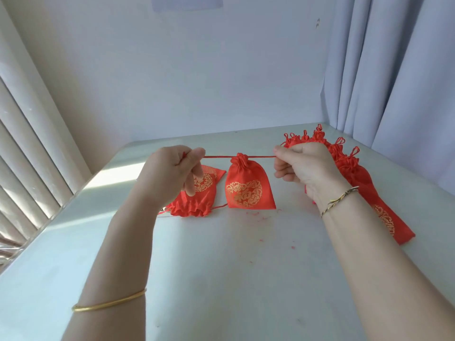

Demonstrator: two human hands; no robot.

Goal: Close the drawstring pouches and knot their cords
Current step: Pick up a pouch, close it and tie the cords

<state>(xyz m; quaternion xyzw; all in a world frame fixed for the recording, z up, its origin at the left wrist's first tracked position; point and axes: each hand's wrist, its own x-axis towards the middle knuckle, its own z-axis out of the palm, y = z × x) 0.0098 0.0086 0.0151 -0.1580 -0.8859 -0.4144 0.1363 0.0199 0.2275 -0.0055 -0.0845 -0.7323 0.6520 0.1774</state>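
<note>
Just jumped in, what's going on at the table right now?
A person holds one red pouch by its cord: left hand and right hand each pinch an end, pulled taut, mouth gathered shut. An unclosed pouch lies on the table behind the left hand; a row of closed pouches lies at the right.

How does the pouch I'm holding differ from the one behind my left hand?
The held pouch is upright, mouth gathered tight; the other pouch lies flat, mouth loose and ruffled. The held pouch's cords run taut between left hand and right hand; the other pouch's trail slack. Both are red with gold print.
</note>
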